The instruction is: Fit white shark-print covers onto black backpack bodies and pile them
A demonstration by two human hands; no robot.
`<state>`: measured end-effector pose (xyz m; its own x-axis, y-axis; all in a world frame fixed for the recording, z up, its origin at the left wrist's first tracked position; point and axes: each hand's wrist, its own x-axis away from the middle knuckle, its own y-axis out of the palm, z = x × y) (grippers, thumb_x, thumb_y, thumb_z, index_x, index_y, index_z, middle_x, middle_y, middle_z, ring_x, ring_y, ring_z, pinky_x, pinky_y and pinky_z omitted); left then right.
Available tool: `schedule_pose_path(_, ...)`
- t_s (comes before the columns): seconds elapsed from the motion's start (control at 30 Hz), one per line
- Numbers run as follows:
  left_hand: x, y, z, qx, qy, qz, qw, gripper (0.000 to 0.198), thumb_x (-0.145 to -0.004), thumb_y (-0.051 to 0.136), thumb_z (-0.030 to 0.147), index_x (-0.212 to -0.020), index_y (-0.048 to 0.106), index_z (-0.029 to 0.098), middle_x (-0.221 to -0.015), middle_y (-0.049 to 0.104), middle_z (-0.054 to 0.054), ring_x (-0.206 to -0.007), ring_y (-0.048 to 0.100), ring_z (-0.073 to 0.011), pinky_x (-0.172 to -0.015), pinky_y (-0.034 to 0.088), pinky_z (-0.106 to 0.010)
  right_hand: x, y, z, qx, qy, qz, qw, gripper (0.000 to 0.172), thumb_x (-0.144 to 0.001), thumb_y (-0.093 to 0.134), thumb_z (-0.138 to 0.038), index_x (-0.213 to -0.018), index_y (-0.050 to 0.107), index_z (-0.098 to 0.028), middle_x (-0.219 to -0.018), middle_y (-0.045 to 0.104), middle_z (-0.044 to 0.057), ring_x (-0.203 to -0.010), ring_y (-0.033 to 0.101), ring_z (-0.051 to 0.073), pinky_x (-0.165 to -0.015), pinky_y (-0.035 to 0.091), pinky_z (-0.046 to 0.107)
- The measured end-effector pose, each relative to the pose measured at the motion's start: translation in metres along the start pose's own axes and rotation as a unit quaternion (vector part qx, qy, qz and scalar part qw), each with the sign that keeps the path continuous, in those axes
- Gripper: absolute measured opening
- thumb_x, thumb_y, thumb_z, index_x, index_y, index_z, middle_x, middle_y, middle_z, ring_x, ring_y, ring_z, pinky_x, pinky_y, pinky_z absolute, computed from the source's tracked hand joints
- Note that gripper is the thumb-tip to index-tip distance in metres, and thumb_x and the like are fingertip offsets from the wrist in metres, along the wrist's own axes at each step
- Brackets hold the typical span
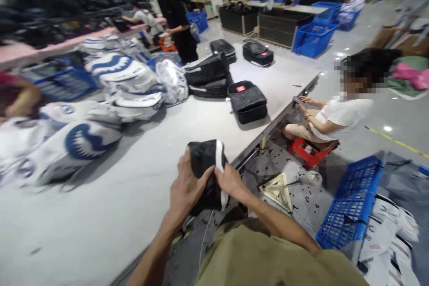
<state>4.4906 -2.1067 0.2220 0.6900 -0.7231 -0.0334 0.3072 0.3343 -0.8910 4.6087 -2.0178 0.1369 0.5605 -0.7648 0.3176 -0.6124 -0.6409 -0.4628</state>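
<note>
Near the table's front edge I hold a small black bag point(203, 157) with a white strip down its right side. My left hand point(187, 183) grips its left side, the thumb lying across the front. On the right, my right hand point(232, 182) pinches the bag by the white strip, and the two thumbs come close together. The bag's underside and the fingers behind it are hidden. Beyond my hands, a black boxy bag point(248, 103) with a red label lies on the white table point(150, 214).
White bags with blue patterns point(94, 143) are heaped on the left. Several black bags point(209, 76) lie farther back. A seated person point(335, 116) is at the right, beside the table edge. A blue basket point(350, 201) and white bags point(389, 232) stand at lower right.
</note>
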Motion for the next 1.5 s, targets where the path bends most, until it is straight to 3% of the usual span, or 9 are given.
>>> schedule_pose_path(0.13, -0.011, 0.004, -0.012, -0.049, 0.016, -0.037, 0.998, 0.083, -0.109, 0.061, 0.049, -0.184, 0.029, 0.033, -0.147, 0.073, -0.016, -0.128, 0.078, -0.0406, -0.107, 0.063, -0.051, -0.006, 0.005, 0.001, 0.007, 0.002, 0.014, 1.000, 0.074, -0.112, 0.041, -0.076, -0.135, 0.074, -0.014, -0.136, 0.080, 0.027, -0.130, 0.077, 0.039, -0.110, 0.056, 0.047)
schedule_pose_path(0.3, -0.032, 0.001, -0.031, -0.055, 0.047, -0.034, 0.997, 0.074, -0.111, 0.058, 0.044, -0.181, 0.038, 0.036, -0.129, 0.074, -0.012, -0.115, 0.079, -0.0360, -0.101, 0.061, -0.046, -0.014, 0.004, 0.000, -0.004, -0.024, 0.039, 0.999, 0.080, -0.108, 0.038, -0.086, -0.132, 0.072, -0.018, -0.133, 0.081, 0.026, -0.130, 0.075, 0.040, -0.110, 0.055, 0.048)
schedule_pose_path(0.5, -0.080, -0.008, -0.046, 0.024, 0.036, -0.034, 0.998, 0.073, -0.107, 0.061, 0.038, -0.178, 0.045, 0.033, -0.149, 0.075, -0.011, -0.141, 0.070, -0.0359, -0.122, 0.054, -0.049, -0.021, 0.007, -0.007, -0.098, -0.077, 0.069, 0.990, 0.081, -0.101, 0.054, -0.084, -0.153, 0.057, -0.021, -0.140, 0.078, 0.018, -0.119, 0.076, 0.033, -0.106, 0.057, 0.046)
schedule_pose_path(0.67, -0.148, -0.017, -0.063, 0.069, -0.012, -0.008, 0.998, 0.072, -0.105, 0.065, 0.037, -0.176, 0.050, 0.030, -0.168, 0.068, -0.007, -0.155, 0.063, -0.0360, -0.132, 0.048, -0.051, -0.042, 0.006, -0.015, -0.074, -0.146, 0.036, 0.986, 0.069, -0.103, 0.053, -0.083, -0.136, 0.067, -0.024, -0.141, 0.076, 0.015, -0.130, 0.070, 0.032, -0.116, 0.052, 0.047)
schedule_pose_path(0.8, -0.179, -0.009, -0.074, 0.113, -0.021, 0.025, 0.993, 0.072, -0.104, 0.068, 0.032, -0.174, 0.054, 0.025, -0.172, 0.064, -0.008, -0.158, 0.061, -0.0365, -0.134, 0.046, -0.050, -0.061, 0.004, -0.010, -0.062, -0.160, 0.038, 0.984, 0.067, -0.105, 0.052, -0.081, -0.132, 0.067, -0.021, -0.136, 0.075, 0.016, -0.125, 0.069, 0.031, -0.112, 0.053, 0.046)
schedule_pose_path(0.97, -0.192, 0.007, -0.090, 0.182, 0.000, 0.041, 0.983, 0.072, -0.102, 0.071, 0.032, -0.172, 0.057, 0.025, -0.173, 0.063, -0.007, -0.160, 0.059, -0.0333, -0.136, 0.044, -0.048, -0.078, 0.009, 0.018, -0.078, -0.180, 0.007, 0.981, 0.073, -0.098, 0.062, -0.083, -0.130, 0.066, -0.018, -0.127, 0.075, 0.013, -0.117, 0.070, 0.029, -0.109, 0.053, 0.043)
schedule_pose_path(1.1, -0.198, 0.009, -0.096, 0.206, 0.004, 0.040, 0.978, 0.071, -0.102, 0.072, 0.029, -0.172, 0.057, 0.022, -0.176, 0.059, -0.010, -0.163, 0.056, -0.0326, -0.138, 0.042, -0.048, -0.076, 0.022, 0.036, -0.093, -0.147, -0.012, 0.985, 0.084, -0.097, 0.054, -0.086, -0.141, 0.063, -0.015, -0.143, 0.071, 0.018, -0.129, 0.066, 0.030, -0.116, 0.051, 0.045)
schedule_pose_path(1.27, -0.199, 0.008, -0.095, 0.216, -0.010, 0.033, 0.976, 0.073, -0.103, 0.073, 0.029, -0.173, 0.055, 0.022, -0.175, 0.060, -0.010, -0.163, 0.056, -0.0321, -0.139, 0.041, -0.047, -0.067, 0.037, 0.025, -0.128, -0.135, 0.000, 0.982, 0.081, -0.107, 0.045, -0.078, -0.163, 0.050, -0.021, -0.167, 0.058, 0.019, -0.151, 0.055, 0.030, -0.128, 0.045, 0.049)
schedule_pose_path(1.5, -0.180, 0.003, -0.091, 0.223, -0.034, 0.014, 0.974, 0.073, -0.102, 0.072, 0.026, -0.173, 0.056, 0.024, -0.174, 0.061, -0.007, -0.162, 0.058, -0.0287, -0.137, 0.044, -0.041, -0.067, 0.047, 0.014, -0.220, -0.111, 0.043, 0.968, 0.067, -0.102, 0.053, -0.069, -0.145, 0.064, -0.019, -0.147, 0.073, 0.017, -0.141, 0.064, 0.032, -0.126, 0.048, 0.050)
